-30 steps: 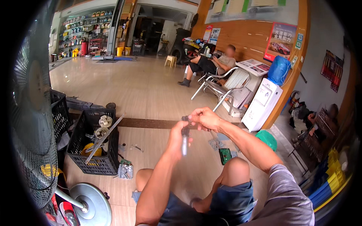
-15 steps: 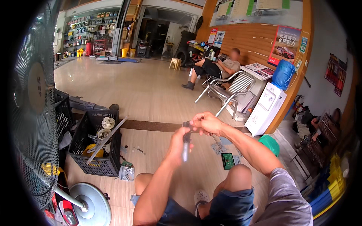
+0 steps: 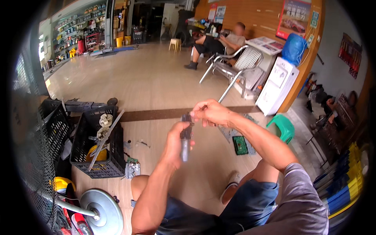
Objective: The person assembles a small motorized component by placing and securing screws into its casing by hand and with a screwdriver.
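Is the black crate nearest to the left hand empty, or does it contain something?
Not empty: the black crate holds pale parts and a yellow object; a long strip slants across it.

Floor fan (image 3: 101,214): near left, round grey base, mesh cage
Crate (image 3: 96,169): near left, black, slatted, pale strip (image 3: 106,141) slanting across
Plastic stool (image 3: 288,126): right, green
Water dispenser (image 3: 276,88): right, white, blue bottle (image 3: 294,49) on top
Metal chair (image 3: 243,64): far, just left of dispenser, tubular frame
Seated person (image 3: 235,41): behind chair, dark boots (image 3: 192,65)
Small stool (image 3: 175,44): far middle, tan
Shelves (image 3: 80,28): far left, several tiers
Poster (image 3: 294,19): far right, on wooden wall (image 3: 258,17)
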Available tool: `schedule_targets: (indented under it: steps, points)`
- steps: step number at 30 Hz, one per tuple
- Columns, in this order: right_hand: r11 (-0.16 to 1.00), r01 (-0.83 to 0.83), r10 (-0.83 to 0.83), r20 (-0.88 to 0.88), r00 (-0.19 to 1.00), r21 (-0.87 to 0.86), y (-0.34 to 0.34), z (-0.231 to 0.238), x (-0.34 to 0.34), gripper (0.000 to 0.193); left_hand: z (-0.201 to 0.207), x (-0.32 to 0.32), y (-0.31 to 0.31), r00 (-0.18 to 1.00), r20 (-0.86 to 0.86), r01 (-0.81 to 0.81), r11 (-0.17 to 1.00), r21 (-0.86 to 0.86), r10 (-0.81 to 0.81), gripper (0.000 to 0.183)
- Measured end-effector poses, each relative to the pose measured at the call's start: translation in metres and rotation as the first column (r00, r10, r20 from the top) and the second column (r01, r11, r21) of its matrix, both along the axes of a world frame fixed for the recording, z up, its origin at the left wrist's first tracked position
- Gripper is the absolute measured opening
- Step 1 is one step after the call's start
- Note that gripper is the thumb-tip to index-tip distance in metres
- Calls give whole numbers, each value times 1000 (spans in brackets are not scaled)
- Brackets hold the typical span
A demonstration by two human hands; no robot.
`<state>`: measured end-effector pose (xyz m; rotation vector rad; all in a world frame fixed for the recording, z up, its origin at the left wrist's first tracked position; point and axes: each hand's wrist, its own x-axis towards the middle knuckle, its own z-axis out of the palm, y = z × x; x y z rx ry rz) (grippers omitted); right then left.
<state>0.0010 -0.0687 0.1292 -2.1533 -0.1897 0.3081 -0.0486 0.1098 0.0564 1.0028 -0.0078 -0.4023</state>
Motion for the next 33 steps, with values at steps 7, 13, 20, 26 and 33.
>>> schedule_targets:
  steps: [7,13,20,26,33]
  points:
    - [996,39,-47,109,993,79,-17,-36,5,16,1,14,-3,998,-32,59,992,110,-56,37]
    - [992,-28,-19,360,933,125,-48,-78,10,16,-5,28,-14,977,-139,190,959,213,-163,41]
    - [999,32,-18,581,814,-14,-66,-113,28,21,-16,43,-35,968,-160,217,966,139,-194,43]
    - [991,-4,-18,165,986,130,-79,-90,19,26,-13,41,-47,958,-216,232,955,186,-191,43]
    - [958,-54,10,155,988,281,-78,-100,40,27,-12,46,-49,970,-201,156,984,81,-137,45]
